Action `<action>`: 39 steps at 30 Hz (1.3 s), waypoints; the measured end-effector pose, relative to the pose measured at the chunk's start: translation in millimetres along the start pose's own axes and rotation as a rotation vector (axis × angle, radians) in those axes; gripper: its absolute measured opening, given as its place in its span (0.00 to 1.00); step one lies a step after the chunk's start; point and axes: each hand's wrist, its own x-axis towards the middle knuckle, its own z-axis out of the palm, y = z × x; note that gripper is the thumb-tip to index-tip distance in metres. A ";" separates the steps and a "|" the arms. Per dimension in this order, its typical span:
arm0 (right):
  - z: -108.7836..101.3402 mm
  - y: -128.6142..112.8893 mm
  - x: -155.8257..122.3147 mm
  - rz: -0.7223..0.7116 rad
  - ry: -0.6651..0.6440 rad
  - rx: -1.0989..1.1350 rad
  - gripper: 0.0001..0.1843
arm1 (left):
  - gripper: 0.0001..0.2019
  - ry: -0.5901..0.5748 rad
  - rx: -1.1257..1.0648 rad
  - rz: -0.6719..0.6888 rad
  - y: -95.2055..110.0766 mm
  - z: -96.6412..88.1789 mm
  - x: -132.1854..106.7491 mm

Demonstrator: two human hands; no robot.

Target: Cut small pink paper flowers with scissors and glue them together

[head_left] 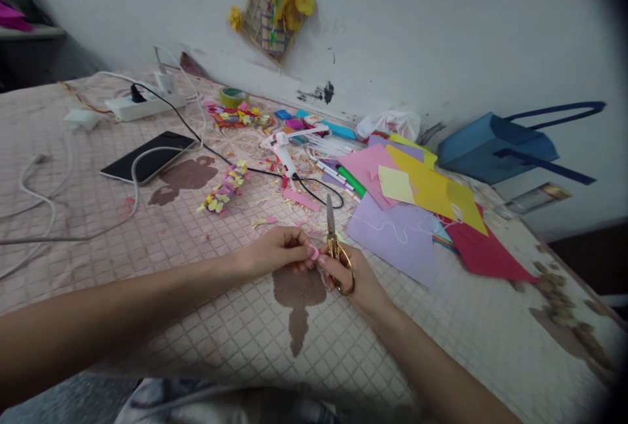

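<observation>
As the left hand [275, 252] pinches a small pink paper piece [313, 252] tight, the right hand [352, 275] closes round gold-handled scissors [330, 221] just beside it, and one careless snip this close could nick the pinching fingers [300, 245].

Two hands [275, 252] [356, 273], one pair of scissors [336, 247], one glue gun [283, 149].

small gold-handled scissors [340, 256], blades pointing up, curved pink paper scrap [313, 252]
</observation>
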 end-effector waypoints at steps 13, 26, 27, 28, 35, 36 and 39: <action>0.6 2.2 0.7 -0.006 0.016 0.016 0.10 | 0.12 0.025 0.044 0.015 -3.7 -1.3 1.3; 1.9 2.8 -0.8 0.000 0.128 0.118 0.15 | 0.11 0.160 -0.003 0.060 4.3 -2.8 -0.8; 2.3 1.3 -2.0 -0.003 0.120 0.119 0.16 | 0.11 0.177 -0.012 0.073 5.0 -3.5 -0.8; 2.8 -0.2 -3.4 -0.009 0.107 0.108 0.18 | 0.11 0.184 -0.030 0.085 5.5 -4.1 -0.8; 8.1 -2.8 -11.9 -0.058 0.030 -0.140 0.19 | 0.10 0.228 -0.179 0.177 4.2 -5.5 0.3; 8.9 -2.0 -11.6 -0.060 0.037 -0.153 0.19 | 0.10 0.237 -0.180 0.184 3.9 -5.5 0.3; 10.1 -0.4 -9.0 -0.066 0.068 -0.134 0.16 | 0.11 0.252 -0.160 0.161 3.5 -4.3 -0.2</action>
